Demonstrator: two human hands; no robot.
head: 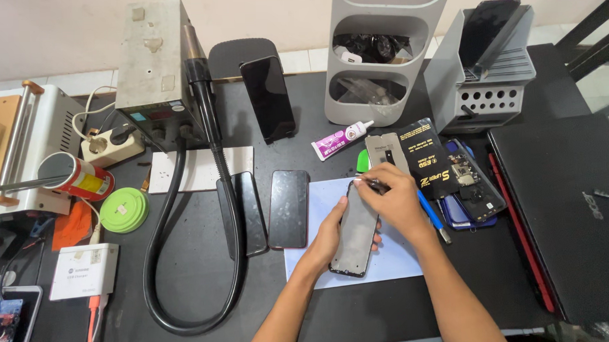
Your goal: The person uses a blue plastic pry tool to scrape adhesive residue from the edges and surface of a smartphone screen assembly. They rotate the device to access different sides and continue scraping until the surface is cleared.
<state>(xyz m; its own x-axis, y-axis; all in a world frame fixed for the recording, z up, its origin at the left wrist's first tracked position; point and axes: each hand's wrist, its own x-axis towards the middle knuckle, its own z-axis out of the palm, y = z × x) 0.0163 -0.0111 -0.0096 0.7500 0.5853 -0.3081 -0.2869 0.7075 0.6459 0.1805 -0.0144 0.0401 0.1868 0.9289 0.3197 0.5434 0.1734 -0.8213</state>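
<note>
Left hand (327, 237) steadies the phone screen (355, 231) on the worktop, right hand (393, 200) pinching a thin tool (371, 183) at its top edge, so next comes slow, gentle prying, I reckon.

Black worktable (187, 290) under even, soft light, pale cream wall (57, 38) behind the table, strip of white tiles (300, 60) along the table's far edge, dark chair frame (593, 29) at the table's far right corner
</note>
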